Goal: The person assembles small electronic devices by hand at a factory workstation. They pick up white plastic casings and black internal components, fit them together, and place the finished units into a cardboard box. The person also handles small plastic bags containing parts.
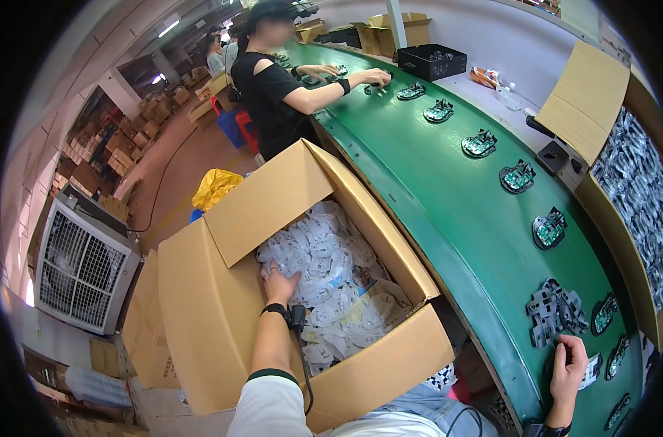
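1. Brown cardboard is framing the near-left action: a box point(390, 368) is standing beside the green bench point(426, 182), flaps splaying outward.
2. Cloudy plastic pieces point(324, 251) are filling that box in a loose heap.
3. In goes the reach: the left hand point(277, 284) is touching the heap's left side, thumb standing wide of the fingers; whether it's gripping one, I'm unable to tell.
4. Near right, the right hand point(570, 364) is curling its fingers narrow, just beside some grey pieces point(554, 313); whether it's holding anything isn't showing.
5. Green circuit-board assemblies point(517, 177) are lining the bench, near to far.
6. Farther along, a co-worker point(280, 91) in black is leaning over the bench.
7. Rightmost, a second box point(586, 95) is brimming with shiny clear pieces point(634, 204).
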Demonstrator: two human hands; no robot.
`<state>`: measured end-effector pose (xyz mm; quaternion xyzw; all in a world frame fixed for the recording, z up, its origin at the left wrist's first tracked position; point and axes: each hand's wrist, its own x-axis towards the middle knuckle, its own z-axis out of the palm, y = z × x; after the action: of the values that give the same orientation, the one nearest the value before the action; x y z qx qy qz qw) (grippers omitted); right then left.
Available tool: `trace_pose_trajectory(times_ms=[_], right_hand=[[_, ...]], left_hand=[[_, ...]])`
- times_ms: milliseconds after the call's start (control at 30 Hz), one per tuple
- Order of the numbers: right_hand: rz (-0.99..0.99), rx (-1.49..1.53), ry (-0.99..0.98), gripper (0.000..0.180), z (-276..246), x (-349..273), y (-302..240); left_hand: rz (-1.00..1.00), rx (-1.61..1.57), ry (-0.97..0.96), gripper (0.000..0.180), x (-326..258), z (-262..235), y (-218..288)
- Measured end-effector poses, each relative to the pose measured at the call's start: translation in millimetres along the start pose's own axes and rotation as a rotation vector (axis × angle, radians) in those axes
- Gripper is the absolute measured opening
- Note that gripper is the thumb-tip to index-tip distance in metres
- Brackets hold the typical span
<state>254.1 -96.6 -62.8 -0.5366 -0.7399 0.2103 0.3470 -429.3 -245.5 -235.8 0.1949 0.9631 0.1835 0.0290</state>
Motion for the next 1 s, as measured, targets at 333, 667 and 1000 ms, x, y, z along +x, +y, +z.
trace_pose_trajectory(times_ms=[333, 667, 1000], right_hand=[[0.073, -0.034, 0.068, 0.008, 10.0, -1.5, 6.8], [0.045, -0.091, 0.081, 0.008, 10.8, -5.2, 5.7], [0.054, -0.129, 0.103, 0.009, 11.9, -8.9, 4.5]], left_hand=[[0.039, 0.397, -0.037, 0.117, 33.9, -23.3, 76.1], [0.072, 0.020, -0.382, 0.111, 99.9, 32.1, 139.1], [-0.162, 0.336, -0.317, 0.138, 107.8, 80.8, 174.3]])
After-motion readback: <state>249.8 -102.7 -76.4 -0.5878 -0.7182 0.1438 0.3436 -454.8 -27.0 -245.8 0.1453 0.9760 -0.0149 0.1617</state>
